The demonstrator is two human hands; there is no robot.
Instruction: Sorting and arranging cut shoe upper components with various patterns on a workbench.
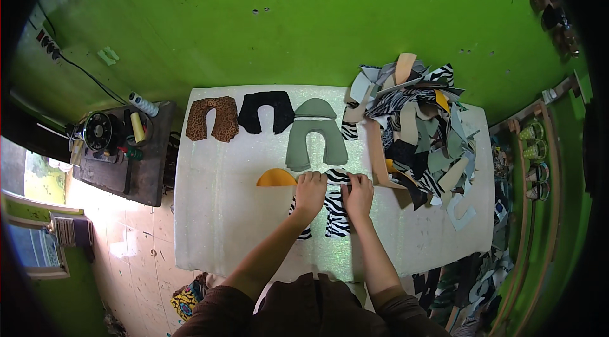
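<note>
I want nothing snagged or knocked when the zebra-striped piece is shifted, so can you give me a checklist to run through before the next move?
1. Both hands on the piece: left hand and right hand press on the zebra-striped piece: ok.
2. Piece lying flat on the white table: ok where visible; its top is hidden under the hands.
3. Orange piece apart from the left hand: cannot tell.
4. Olive green piece apart from the hands: ok.
5. Scrap pile clear of the right hand: not ok, its edge lies very near.
</note>
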